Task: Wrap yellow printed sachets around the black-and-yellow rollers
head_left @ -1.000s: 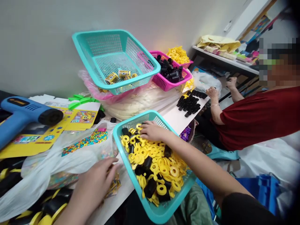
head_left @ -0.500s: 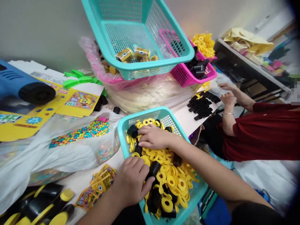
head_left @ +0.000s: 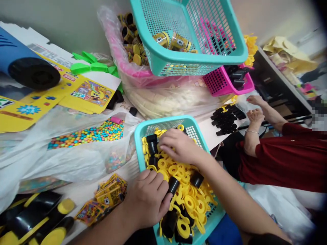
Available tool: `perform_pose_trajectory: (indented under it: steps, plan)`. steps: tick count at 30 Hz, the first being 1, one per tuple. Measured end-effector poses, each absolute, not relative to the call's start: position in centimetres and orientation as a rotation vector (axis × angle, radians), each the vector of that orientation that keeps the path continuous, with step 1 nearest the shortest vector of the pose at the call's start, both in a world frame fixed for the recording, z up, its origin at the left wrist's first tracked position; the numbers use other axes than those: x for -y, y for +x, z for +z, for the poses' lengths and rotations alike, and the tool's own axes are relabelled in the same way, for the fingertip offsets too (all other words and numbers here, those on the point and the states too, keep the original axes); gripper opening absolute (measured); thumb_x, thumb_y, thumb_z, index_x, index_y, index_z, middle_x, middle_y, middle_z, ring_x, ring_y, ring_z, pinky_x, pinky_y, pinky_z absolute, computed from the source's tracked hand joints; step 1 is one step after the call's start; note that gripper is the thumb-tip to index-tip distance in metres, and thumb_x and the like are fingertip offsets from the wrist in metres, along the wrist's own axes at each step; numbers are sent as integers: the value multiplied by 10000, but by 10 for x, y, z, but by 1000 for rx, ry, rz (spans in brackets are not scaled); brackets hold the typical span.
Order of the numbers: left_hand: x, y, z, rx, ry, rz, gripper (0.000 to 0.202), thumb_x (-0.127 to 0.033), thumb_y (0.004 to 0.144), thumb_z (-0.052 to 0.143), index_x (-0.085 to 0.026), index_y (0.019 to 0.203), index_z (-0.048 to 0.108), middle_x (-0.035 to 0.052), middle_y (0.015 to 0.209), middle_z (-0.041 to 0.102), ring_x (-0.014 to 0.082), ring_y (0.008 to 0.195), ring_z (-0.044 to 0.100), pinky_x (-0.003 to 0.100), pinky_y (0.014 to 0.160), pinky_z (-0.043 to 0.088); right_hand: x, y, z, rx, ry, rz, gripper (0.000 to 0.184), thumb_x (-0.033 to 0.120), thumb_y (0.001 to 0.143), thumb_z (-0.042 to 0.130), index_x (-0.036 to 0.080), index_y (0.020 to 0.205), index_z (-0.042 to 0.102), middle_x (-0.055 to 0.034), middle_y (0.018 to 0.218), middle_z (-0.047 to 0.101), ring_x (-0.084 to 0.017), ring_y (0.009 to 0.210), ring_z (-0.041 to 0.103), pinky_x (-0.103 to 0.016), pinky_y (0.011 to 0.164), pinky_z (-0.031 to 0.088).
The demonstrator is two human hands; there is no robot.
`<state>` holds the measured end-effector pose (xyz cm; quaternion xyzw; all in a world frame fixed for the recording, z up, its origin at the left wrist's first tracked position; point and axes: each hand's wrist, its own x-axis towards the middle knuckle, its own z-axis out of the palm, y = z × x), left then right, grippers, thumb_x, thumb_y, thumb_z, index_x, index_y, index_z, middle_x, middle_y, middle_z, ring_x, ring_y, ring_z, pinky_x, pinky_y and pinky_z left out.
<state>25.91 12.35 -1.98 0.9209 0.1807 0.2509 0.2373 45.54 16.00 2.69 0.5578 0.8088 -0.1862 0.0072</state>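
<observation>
A turquoise basket [head_left: 139, 144] holds many yellow ring caps [head_left: 189, 201] with short stems and some short black tubes [head_left: 197, 179]. My left hand [head_left: 150, 194] is closed at the basket's left side, covering part of the rim. A black tube [head_left: 173, 185] sticks out between its forefinger and thumb; the inner fingers are hidden. My right hand [head_left: 178, 146] is over the far part of the basket. Its fingers are bent down and drawn together among the caps, and whatever they grip is hidden. Just left of these fingertips lie more black tubes [head_left: 152, 144].
Colourful beads [head_left: 102, 134] lie in a clear bag at left, with small printed cards [head_left: 112, 190] nearer. Behind stand a second turquoise basket [head_left: 194, 59] and a pink basket [head_left: 217, 83]. Black tubes [head_left: 224, 120] lie before a co-worker's hands [head_left: 255, 115]. A blue tool [head_left: 22, 64] rests on yellow packaging.
My right hand's fingers, spread on the pieces before, are now bent and drawn together, a little nearer the basket's middle. My left hand stays at the rim. The view has shifted slightly.
</observation>
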Motion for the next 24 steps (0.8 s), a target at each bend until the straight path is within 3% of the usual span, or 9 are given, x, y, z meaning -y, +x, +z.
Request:
perform_pose_trajectory:
  steps: [3, 6, 11, 14, 16, 20, 24]
  plan:
    - [-122, 258, -20, -530, 2524, 714, 158, -235, 789, 472, -196, 643, 516, 39, 626, 510, 208, 624, 455, 354, 594, 336, -162, 436, 12, -2556, 1563, -672, 332, 406, 935, 394, 241, 1071, 647, -48, 1281, 544, -261, 1253, 353, -452, 1029, 259]
    - [-121, 257, -21, -544, 2514, 727, 162, -229, 783, 474, -196, 628, 510, 38, 621, 510, 199, 613, 456, 348, 583, 336, -163, 445, 5, -2449, 1597, -600, 352, 403, 931, 401, 202, 965, 687, -84, 1192, 599, -306, 1315, 272, -511, 1036, 229]
    - [-122, 257, -21, -537, 2520, 721, 161, -248, 777, 485, -196, 626, 512, 39, 631, 514, 199, 621, 469, 347, 571, 334, -163, 473, 21, -2439, 1692, -680, 306, 291, 924, 419, 165, 857, 690, -93, 979, 672, -266, 1195, 445, -464, 1023, 305]
    - [-121, 258, -22, -528, 2527, 703, 167, -253, 788, 475, -194, 638, 520, 43, 646, 523, 201, 634, 473, 350, 578, 343, -156, 474, 42, -2482, 1794, -903, 347, 305, 952, 346, 175, 914, 665, -72, 978, 676, -207, 1034, 564, -397, 983, 387]
    - [-121, 258, -22, -526, 2538, 692, 174, -255, 801, 464, -192, 652, 527, 47, 662, 529, 203, 646, 473, 354, 593, 354, -144, 473, 60, -2476, 1969, -962, 352, 336, 956, 333, 186, 953, 652, -68, 1031, 666, -199, 1031, 576, -373, 962, 413]
    - [-123, 253, -21, -497, 2566, 644, 203, -255, 838, 432, -189, 676, 537, 46, 678, 527, 202, 666, 468, 358, 628, 377, -91, 490, 85, -2264, 2483, -788, 322, 396, 930, 385, 208, 985, 641, -73, 1109, 640, -205, 1078, 566, -358, 972, 411]
    - [-112, 254, -5, -517, 2535, 668, 228, -241, 877, 395, -181, 711, 540, 50, 708, 535, 201, 693, 472, 368, 678, 398, 1, 522, 66, -1742, 2895, -529, 381, 429, 885, 414, 188, 1131, 575, -117, 1166, 608, -245, 1085, 564, -423, 965, 419]
